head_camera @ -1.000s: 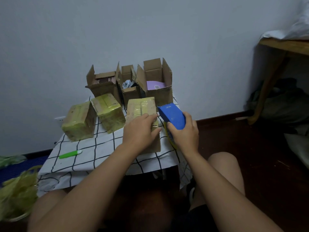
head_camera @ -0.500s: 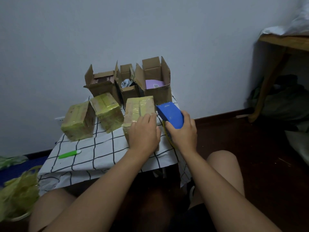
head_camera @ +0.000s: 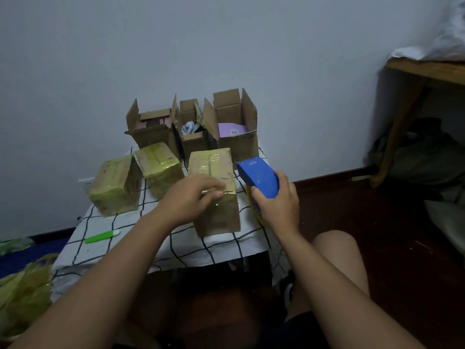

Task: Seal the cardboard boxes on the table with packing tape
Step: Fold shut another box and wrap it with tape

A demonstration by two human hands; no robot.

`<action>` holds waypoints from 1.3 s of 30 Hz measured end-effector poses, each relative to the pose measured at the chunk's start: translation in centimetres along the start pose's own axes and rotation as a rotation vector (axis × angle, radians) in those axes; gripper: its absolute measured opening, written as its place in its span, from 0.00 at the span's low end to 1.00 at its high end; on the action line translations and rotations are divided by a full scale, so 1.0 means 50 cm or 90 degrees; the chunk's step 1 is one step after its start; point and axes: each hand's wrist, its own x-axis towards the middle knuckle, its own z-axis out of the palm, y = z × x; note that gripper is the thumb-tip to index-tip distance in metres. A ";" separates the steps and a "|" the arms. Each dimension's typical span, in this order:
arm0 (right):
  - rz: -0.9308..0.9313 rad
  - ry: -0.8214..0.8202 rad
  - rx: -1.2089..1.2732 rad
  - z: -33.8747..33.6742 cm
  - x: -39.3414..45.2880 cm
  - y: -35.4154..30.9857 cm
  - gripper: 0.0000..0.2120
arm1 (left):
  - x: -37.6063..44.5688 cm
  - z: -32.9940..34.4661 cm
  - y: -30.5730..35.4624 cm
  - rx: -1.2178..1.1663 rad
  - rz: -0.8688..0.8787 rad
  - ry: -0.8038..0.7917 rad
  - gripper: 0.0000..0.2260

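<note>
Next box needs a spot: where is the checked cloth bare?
Bare: near-left cloth around the green marker, before the two taped boxes. Crowded: the back row of open cardboard boxes, and the right edge by the blue tape dispenser.

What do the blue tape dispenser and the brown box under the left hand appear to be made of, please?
The blue tape dispenser looks like moulded plastic: smooth, uniform colour, soft sheen. The brown box looks like cardboard, matte on its side, with glossy yellowish tape on top catching reflections.
</note>
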 end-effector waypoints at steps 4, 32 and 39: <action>-0.009 -0.001 -0.002 0.001 0.002 0.001 0.30 | -0.008 0.025 -0.010 0.075 0.014 0.041 0.16; -0.022 0.001 0.000 -0.002 -0.006 0.003 0.31 | -0.012 0.085 0.021 0.107 0.008 0.192 0.15; -0.020 0.003 -0.001 -0.004 -0.008 0.003 0.31 | -0.013 0.048 0.013 0.027 -0.038 0.086 0.21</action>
